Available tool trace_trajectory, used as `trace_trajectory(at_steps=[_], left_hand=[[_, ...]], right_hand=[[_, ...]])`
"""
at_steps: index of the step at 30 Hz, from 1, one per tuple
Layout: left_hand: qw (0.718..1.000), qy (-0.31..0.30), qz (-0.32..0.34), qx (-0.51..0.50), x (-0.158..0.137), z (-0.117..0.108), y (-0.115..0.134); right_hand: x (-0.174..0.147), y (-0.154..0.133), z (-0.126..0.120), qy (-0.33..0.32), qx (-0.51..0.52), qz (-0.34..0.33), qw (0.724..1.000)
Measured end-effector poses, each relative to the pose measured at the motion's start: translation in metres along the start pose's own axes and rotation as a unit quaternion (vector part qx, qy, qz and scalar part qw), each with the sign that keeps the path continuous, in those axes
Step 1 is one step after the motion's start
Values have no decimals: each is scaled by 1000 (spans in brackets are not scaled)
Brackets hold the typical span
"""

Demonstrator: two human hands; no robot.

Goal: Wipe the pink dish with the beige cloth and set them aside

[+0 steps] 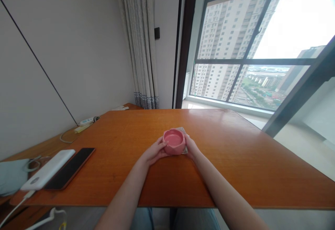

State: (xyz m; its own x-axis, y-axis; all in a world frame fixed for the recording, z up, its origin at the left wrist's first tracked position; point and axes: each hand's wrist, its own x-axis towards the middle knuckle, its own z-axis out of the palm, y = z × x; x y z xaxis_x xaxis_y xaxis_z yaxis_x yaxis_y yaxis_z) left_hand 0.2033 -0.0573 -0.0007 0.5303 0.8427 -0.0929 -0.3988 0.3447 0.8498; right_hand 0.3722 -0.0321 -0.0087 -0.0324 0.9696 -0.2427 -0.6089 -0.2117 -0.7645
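A pink faceted ashtray (174,142) with a round hollow is held upright over the middle of the wooden table. My left hand (156,150) grips it from the left, thumb at the rim and fingers curled beneath its side. On the right side, my right hand (192,147) is closed around a pale grey cloth (181,129), pressing it against the ashtray. The cloth sticks out behind the ashtray and below its right edge. Most of my right fingers are hidden behind the ashtray and cloth. Whether the ashtray's base touches the table cannot be seen clearly.
On the table's (125,132) left side lie a white power bank (49,169) with a cable and a dark phone (70,169). Beyond the left edge are a power strip (87,121) and a pale blue item (13,176). A curtain (140,41) and window stand behind.
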Motion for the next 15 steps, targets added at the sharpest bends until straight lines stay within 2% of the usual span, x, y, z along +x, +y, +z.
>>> trace_trajectory(at_steps=[3, 6, 8, 12, 15], left_hand=[[994, 97, 49, -18, 9, -3, -5], [982, 179, 66, 11, 14, -5, -7], [983, 178, 38, 34, 14, -4, -7], [994, 105, -34, 27, 12, -1, -5], [993, 110, -22, 41, 12, -1, -7]], right_hand=[[1, 4, 5, 39, 20, 22, 999], [0, 8, 9, 19, 4, 42, 999], [0, 8, 9, 27, -12, 23, 999], [5, 6, 2, 60, -40, -6, 997], [9, 7, -3, 48, -47, -1, 998]])
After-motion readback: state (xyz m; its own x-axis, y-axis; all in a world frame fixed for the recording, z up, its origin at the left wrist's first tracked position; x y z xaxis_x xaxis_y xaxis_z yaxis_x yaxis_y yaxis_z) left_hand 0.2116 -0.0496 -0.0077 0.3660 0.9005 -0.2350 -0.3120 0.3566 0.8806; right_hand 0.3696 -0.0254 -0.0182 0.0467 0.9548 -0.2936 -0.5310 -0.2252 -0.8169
